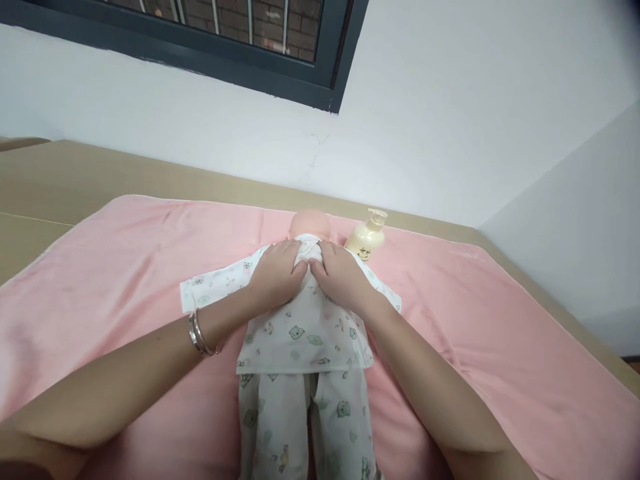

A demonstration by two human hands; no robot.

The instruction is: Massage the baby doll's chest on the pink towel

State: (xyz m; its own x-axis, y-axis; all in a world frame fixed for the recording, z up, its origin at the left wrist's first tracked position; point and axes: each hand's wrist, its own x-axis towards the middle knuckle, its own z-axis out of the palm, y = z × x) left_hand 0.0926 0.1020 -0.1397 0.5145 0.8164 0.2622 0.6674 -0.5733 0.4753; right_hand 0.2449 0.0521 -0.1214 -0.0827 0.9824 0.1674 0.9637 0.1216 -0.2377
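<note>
A baby doll (pixel 310 224) lies on the pink blanket (pixel 480 320), its bald head at the far end. It wears a white printed shirt (pixel 310 340) and matching trousers (pixel 283 427). My left hand (pixel 277 273) rests flat over the doll's left-hand upper body as I see it. Mirroring it, my right hand (pixel 343 273) lies on the other side. Both thumbs point inward and nearly meet just below the bunched white collar (pixel 309 248). The fingers of both hands are stretched towards the shoulders. The doll's face does not show.
A cream pump bottle (pixel 369 235) leans on the blanket right of the doll's head. Around the blanket runs a tan surface (pixel 90 173), bordered by a white wall (pixel 425 120). A dark-framed window (pixel 250 67) with bars is above.
</note>
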